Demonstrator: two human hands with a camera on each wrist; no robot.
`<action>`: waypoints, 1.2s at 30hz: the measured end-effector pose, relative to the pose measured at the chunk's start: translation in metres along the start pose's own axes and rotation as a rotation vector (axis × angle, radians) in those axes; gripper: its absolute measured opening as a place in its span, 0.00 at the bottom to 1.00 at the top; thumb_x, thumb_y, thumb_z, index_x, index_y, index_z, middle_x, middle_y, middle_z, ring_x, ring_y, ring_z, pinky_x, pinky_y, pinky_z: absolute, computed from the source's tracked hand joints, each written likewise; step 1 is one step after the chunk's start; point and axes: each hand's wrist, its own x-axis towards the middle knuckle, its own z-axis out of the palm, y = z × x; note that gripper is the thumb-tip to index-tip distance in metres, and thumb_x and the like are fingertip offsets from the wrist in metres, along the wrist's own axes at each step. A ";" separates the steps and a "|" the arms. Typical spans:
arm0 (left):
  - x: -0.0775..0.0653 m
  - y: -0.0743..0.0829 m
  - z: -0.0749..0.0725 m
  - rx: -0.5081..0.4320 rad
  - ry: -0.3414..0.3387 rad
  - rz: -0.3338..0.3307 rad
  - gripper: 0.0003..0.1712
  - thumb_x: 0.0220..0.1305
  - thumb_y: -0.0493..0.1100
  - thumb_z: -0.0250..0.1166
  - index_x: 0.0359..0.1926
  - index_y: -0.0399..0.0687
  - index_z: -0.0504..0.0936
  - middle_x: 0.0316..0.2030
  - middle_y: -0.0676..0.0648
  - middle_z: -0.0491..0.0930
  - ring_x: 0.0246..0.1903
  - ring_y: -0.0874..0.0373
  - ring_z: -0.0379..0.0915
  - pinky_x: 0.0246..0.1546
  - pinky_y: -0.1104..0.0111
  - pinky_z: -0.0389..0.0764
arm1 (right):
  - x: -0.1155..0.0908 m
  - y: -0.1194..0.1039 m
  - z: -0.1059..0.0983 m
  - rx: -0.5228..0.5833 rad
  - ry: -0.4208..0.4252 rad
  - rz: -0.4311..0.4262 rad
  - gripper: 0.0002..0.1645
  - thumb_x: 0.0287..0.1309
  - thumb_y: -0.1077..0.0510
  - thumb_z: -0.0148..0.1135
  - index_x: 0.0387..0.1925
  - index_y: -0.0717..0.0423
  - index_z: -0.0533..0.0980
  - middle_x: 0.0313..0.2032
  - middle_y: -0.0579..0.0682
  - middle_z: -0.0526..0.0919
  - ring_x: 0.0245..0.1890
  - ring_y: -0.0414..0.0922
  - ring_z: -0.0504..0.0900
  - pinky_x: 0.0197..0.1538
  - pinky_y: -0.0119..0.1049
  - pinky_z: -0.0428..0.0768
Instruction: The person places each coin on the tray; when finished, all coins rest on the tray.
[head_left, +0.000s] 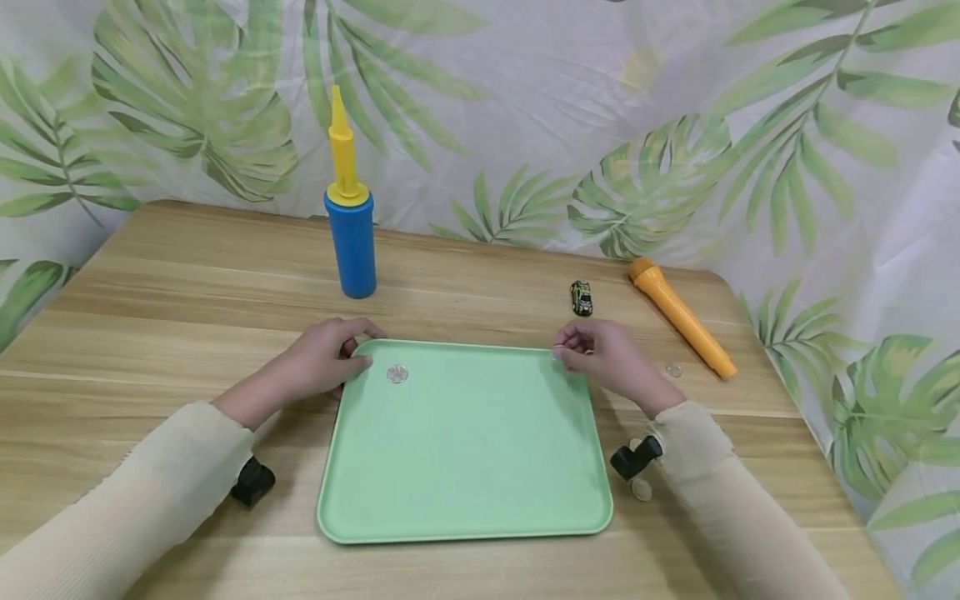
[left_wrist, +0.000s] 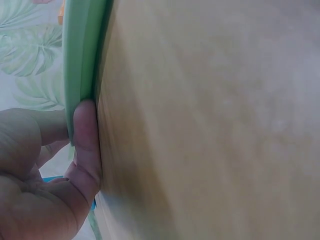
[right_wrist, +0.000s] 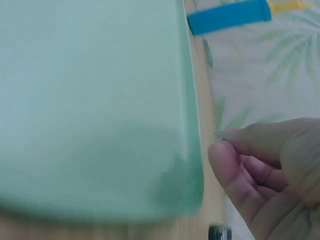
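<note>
A light green tray (head_left: 465,442) lies on the wooden table, with one silver coin (head_left: 397,373) near its far left corner. My left hand (head_left: 322,358) grips that corner, thumb over the rim and fingers at the outer side. In the left wrist view a fingertip (left_wrist: 86,122) sits under the tray's rim (left_wrist: 80,50). My right hand (head_left: 603,354) pinches a coin (right_wrist: 220,134) between thumb and forefinger, just above the far right corner. Only the edge of that coin shows, most of it hidden by the fingertips.
Behind the tray stand a blue and yellow balloon pump (head_left: 355,246) and a small toy car (head_left: 581,297). An orange toy microphone (head_left: 682,317) lies at the right. Loose coins lie right of the tray, one coin (head_left: 674,369) by the microphone, another (head_left: 641,489) under the right wrist.
</note>
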 end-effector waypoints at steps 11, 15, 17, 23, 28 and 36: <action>0.000 0.002 -0.002 0.014 0.000 -0.012 0.23 0.73 0.32 0.62 0.66 0.35 0.75 0.31 0.41 0.76 0.19 0.58 0.75 0.21 0.67 0.83 | 0.022 -0.029 0.037 0.190 -0.133 -0.073 0.06 0.68 0.64 0.68 0.42 0.63 0.80 0.38 0.58 0.87 0.32 0.45 0.86 0.40 0.37 0.89; 0.000 0.003 -0.002 0.014 -0.009 -0.019 0.23 0.73 0.32 0.62 0.67 0.35 0.75 0.31 0.41 0.76 0.19 0.58 0.75 0.21 0.67 0.84 | 0.028 -0.035 0.053 0.222 -0.179 -0.072 0.05 0.67 0.65 0.68 0.41 0.64 0.80 0.35 0.56 0.86 0.30 0.43 0.85 0.37 0.33 0.87; 0.001 0.003 -0.002 0.014 -0.012 -0.024 0.23 0.73 0.32 0.62 0.67 0.36 0.75 0.30 0.42 0.76 0.19 0.58 0.75 0.21 0.67 0.83 | 0.030 -0.040 0.060 0.231 -0.193 -0.058 0.05 0.67 0.64 0.69 0.40 0.63 0.80 0.34 0.54 0.85 0.30 0.42 0.84 0.37 0.32 0.86; 0.001 0.003 -0.001 0.017 -0.016 -0.022 0.23 0.73 0.33 0.62 0.67 0.37 0.76 0.30 0.43 0.75 0.18 0.58 0.75 0.21 0.67 0.83 | 0.034 -0.054 0.079 0.220 -0.209 -0.048 0.06 0.66 0.63 0.70 0.40 0.62 0.81 0.35 0.53 0.85 0.30 0.40 0.83 0.37 0.30 0.84; 0.001 0.000 0.000 0.029 -0.014 -0.012 0.23 0.74 0.33 0.62 0.67 0.37 0.75 0.30 0.43 0.74 0.19 0.58 0.75 0.20 0.67 0.83 | 0.041 -0.066 0.093 0.140 -0.183 -0.103 0.05 0.66 0.63 0.70 0.41 0.61 0.81 0.38 0.53 0.86 0.34 0.37 0.81 0.39 0.25 0.81; 0.002 -0.001 -0.001 0.026 -0.020 0.002 0.23 0.74 0.33 0.62 0.67 0.37 0.75 0.29 0.43 0.76 0.17 0.59 0.75 0.20 0.68 0.82 | 0.045 -0.078 0.105 0.062 -0.160 -0.132 0.05 0.66 0.63 0.70 0.41 0.60 0.82 0.39 0.52 0.86 0.38 0.40 0.80 0.43 0.25 0.80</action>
